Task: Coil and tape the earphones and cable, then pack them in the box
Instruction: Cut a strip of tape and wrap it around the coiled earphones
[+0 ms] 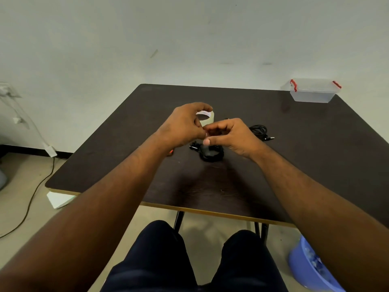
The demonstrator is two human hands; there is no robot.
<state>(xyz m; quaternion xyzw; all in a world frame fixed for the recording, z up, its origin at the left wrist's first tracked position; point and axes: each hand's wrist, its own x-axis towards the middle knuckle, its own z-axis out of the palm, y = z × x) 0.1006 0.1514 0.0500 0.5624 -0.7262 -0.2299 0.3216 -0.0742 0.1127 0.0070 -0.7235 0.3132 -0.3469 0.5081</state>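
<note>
So, going left to right. Left hand raised over the dark table, fingers curled round a roll of pale tape, white inner core showing, thumb arched over the top. Right hand pressed up against it, fingers bent inward and meeting the left fingertips, thumb sticking out flat toward the camera; probably pinching the tape end, but too small and hidden to say for sure. Directly below both hands, flat on the table and not touched: a black coiled bundle, glossy, with small dark end pieces poking out on its left. Can't tell whether that's the earphones or the cable. Further right, a second black coil, thinner and looser, with a plug end pointing right, also lying free. Far right back corner: clear plastic box with red latches, lid on, well apart from everything else.

Surroundings: dark wood-grain top with a light edge band, plain whitish wall behind, beige floor with a black cord trailing at left, blue bin down at right beside the knees.
</note>
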